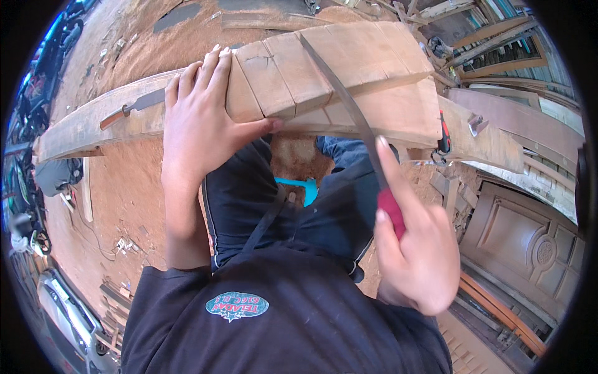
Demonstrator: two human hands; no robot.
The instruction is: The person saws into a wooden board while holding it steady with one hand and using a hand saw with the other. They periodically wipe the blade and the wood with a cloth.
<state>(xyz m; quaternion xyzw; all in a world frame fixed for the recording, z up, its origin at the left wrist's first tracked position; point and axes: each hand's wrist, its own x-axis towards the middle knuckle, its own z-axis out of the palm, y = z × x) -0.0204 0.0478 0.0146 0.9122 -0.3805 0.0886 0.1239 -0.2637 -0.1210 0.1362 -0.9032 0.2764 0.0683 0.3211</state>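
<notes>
My left hand [202,106] clasps the left end of a thick wooden block [367,53], its fingers over the top and its thumb at the near edge. Several thin lines run across the block's top. A handsaw [349,103] with a red handle is in my closed right hand [417,255], my index finger stretched along the blade. The narrow, dark blade slants across the block at its middle; I cannot tell how deep it sits in the wood. Under the block lies a long wooden beam [71,134].
A chisel-like tool [115,117] with a wooden handle rests on the beam at left. A red-and-black tool [444,134] stands by the block's right end. Below, between my legs, is a turquoise object [308,187]. Sawdust covers the ground; a carved wooden panel [526,243] lies at right.
</notes>
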